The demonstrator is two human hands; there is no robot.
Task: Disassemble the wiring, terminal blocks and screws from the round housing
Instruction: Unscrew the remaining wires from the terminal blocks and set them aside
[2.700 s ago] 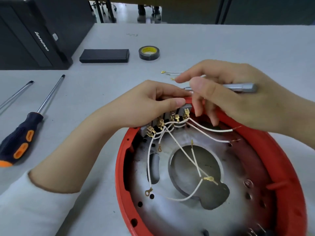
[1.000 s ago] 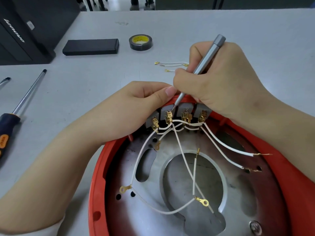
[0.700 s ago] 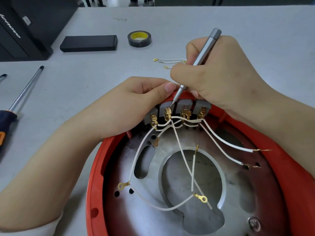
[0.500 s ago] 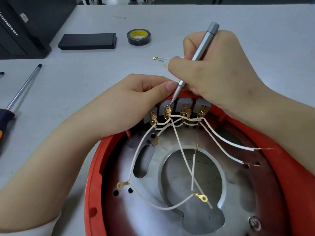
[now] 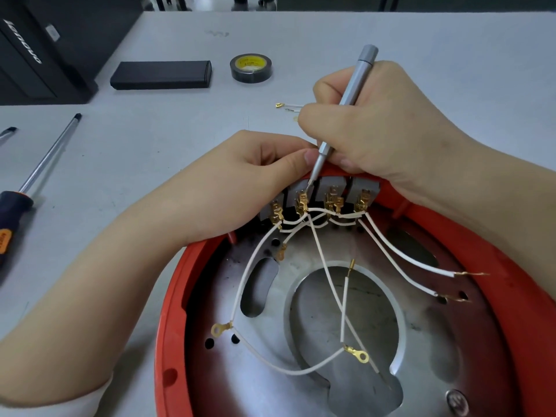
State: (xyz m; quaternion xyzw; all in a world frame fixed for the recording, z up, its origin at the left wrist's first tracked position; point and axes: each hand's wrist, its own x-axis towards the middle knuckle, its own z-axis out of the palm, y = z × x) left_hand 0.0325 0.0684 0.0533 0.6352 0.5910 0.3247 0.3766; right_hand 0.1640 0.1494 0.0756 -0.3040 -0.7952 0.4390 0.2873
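The round red housing [image 5: 171, 311] lies on the table with a metal plate [image 5: 427, 335] inside. At its far rim sit several grey terminal blocks [image 5: 331, 188] with brass connectors, from which white wires [image 5: 319, 260] spread over the plate. My left hand [image 5: 240, 182] grips the housing's far rim beside the blocks, thumb near the tool. My right hand [image 5: 373, 130] holds a slim grey precision screwdriver [image 5: 352, 88] like a pen. Its tip sits on the second block's brass terminal [image 5: 302, 200].
A black tape roll [image 5: 251, 68] and a flat black case [image 5: 161, 75] lie at the back. A long screwdriver [image 5: 36, 164] with a black and orange handle lies left. Loose wires [image 5: 285, 106] rest beyond my right hand. A black computer tower [image 5: 45, 46] stands far left.
My right hand turned the grey screwdriver from lying across to upright and set its tip on the second terminal. Over the last second both hands stay almost still; the view shifts slightly.
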